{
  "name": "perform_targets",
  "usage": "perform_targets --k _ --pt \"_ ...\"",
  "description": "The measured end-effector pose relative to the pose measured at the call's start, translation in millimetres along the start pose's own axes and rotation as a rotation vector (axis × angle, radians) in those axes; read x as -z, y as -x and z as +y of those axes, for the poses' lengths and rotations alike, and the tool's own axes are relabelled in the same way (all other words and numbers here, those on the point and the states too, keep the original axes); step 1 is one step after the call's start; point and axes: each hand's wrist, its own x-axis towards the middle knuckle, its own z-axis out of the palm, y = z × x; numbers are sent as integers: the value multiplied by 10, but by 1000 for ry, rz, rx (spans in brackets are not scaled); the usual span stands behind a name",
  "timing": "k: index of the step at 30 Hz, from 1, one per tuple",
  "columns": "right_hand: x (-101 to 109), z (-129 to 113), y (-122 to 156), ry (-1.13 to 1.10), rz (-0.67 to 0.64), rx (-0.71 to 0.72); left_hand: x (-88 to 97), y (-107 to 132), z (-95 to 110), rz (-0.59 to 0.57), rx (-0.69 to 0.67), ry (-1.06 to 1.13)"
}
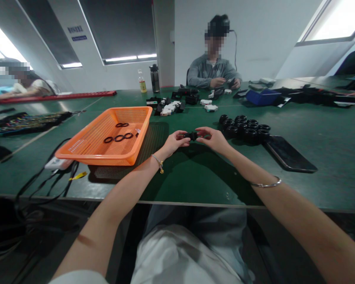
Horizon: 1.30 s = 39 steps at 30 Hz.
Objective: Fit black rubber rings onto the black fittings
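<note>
The small held part (pixel 191 136) is coloured black, the flat tabletop (pixel 180 181) green, the left mesh-patterned rectangular plastic basket (pixel 97 159) orange.

Centre: small black part (pixel 191 136), looks plastic. Left: orange rectangular plastic basket (pixel 106 159), perforated, slight sheen. Centre right: round black pieces (pixel 251 135), glossy, plastic-looking. Flat black phone (pixel 291 154), right: glassy face. Green bench (pixel 337 138): smooth, satin. Silver bangle (pixel 265 185), lower right: polished metal.

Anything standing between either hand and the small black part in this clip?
Nothing visible. The left hand and right hand hold the small black part at its two ends. The orange plastic basket sits off to the left, the black rounded pieces to the right.
</note>
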Motion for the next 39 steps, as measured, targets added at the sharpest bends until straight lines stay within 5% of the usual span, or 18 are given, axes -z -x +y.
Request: perform_targets --k 39 --pt "4 -62 30 72 16 30 -23 6 37 34 54 -11"
